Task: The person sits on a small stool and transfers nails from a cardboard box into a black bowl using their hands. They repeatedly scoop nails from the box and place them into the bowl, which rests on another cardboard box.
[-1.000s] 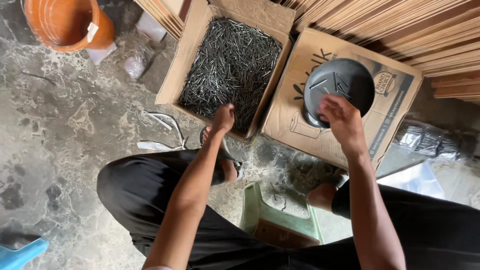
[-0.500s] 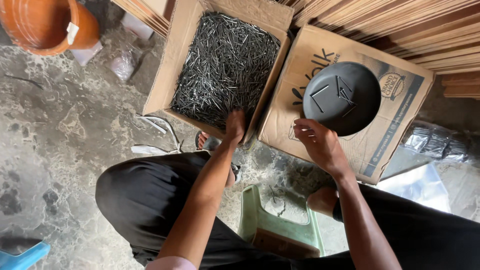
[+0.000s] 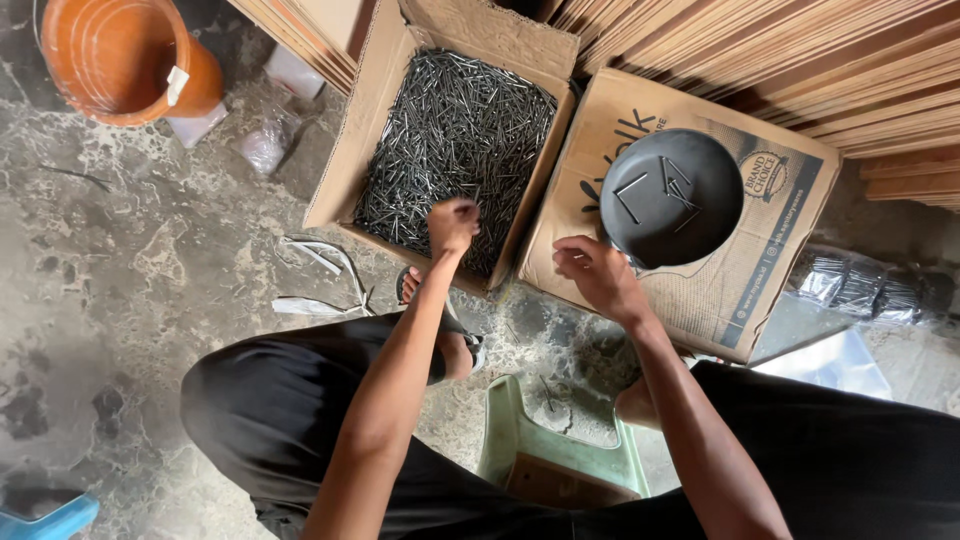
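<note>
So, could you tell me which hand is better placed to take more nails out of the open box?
Probably the left hand: it is over the near edge of the cardboard box, right at the nails. The right hand is outside the box, beside the dark bowl.

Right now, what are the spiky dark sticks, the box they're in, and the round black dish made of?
The nails look like dark steel: thin, straight, with faint glints. Their box is brown cardboard, with matte, creased flaps and raw edges. The round dish looks like black metal or plastic, smooth with a dull sheen; the picture leaves that open. The left hand is over the nails.
</note>
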